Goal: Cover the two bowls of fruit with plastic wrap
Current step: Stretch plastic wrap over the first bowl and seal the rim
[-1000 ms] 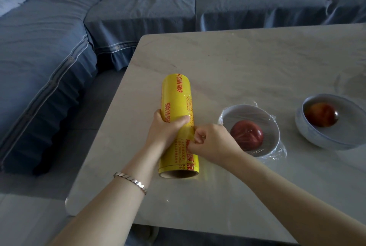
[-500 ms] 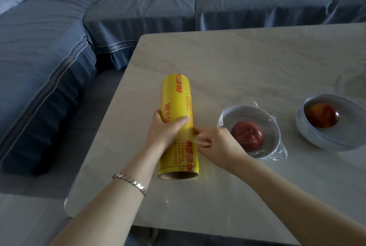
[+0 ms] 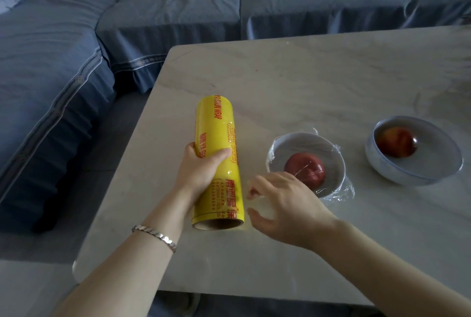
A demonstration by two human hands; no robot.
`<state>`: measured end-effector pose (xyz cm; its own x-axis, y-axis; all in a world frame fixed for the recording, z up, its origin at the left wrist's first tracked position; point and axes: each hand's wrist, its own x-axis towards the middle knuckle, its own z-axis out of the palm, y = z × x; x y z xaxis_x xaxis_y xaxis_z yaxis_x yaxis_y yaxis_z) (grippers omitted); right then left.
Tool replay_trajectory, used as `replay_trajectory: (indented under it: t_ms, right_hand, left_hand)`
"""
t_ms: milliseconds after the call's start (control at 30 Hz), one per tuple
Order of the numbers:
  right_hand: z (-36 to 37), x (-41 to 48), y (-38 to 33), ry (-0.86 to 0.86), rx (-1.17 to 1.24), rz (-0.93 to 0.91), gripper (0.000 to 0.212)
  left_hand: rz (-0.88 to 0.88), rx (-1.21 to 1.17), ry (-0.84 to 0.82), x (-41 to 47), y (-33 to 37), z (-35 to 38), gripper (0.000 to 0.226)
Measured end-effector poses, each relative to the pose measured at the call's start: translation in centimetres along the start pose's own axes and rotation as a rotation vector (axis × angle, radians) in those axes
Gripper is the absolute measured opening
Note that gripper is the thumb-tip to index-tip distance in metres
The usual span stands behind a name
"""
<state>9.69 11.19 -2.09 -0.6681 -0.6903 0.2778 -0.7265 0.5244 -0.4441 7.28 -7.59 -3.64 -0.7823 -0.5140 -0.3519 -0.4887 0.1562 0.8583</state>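
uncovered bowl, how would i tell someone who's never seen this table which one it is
Start at the pale marble table and find the yellow roll of wrap held by the left hand. Two grey bowls sit to its right, each with a red fruit. The uncovered bowl is the farther right one, near the table's right edge; the covered bowl beside the roll has crinkled film bunched around its rim.

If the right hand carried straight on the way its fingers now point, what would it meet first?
The right hand points left toward the yellow wrap roll, which the left hand holds on the table. It would likely meet the roll's lower side first, though depth is unclear.
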Motion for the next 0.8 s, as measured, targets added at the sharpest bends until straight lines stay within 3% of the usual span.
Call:
replay_trajectory:
  t_ms: [133,200,267,367,533,600,733,800]
  right_hand:
    - [-0.9,-0.3,-1.0,-0.112,-0.114,-0.059,0.019]
    - [-1.7,-0.1,-0.8,-0.191,-0.007,-0.018,0.013]
    - [-2.5,0.2,-0.2,-0.225,0.057,-0.03,0.02]
    - [-3.8,0.5,0.3,-0.117,0.022,-0.033,0.034]
    - [-5.4,1.4,1.2,-0.004,0.255,0.062,0.021]
    - [-5.4,1.5,1.4,0.071,0.333,0.114,0.024]
    - [-4.9,1.2,0.9,0.053,0.534,0.333,0.027]
    - [-4.7,1.1,0.5,0.014,0.455,0.407,0.047]
  left_hand:
    - [0.003,-0.008,-0.005,0.0,0.0,-0.1,0.055]
    - [-0.01,-0.005,-0.012,0.1,-0.1,-0.1,0.056]
    - [-0.027,0.007,-0.022,0.1,-0.2,-0.2,0.058]
    - [-0.011,0.003,-0.041,-0.1,-0.1,-0.2,0.059]
    - [-0.008,0.04,-0.052,-0.2,0.1,-0.2,0.062]
    - [-0.009,0.04,-0.057,-0.2,0.2,-0.2,0.058]
    - [-0.009,0.009,-0.074,-0.3,-0.1,-0.3,0.054]
    - [-0.01,-0.001,-0.071,-0.4,0.0,-0.3,0.053]
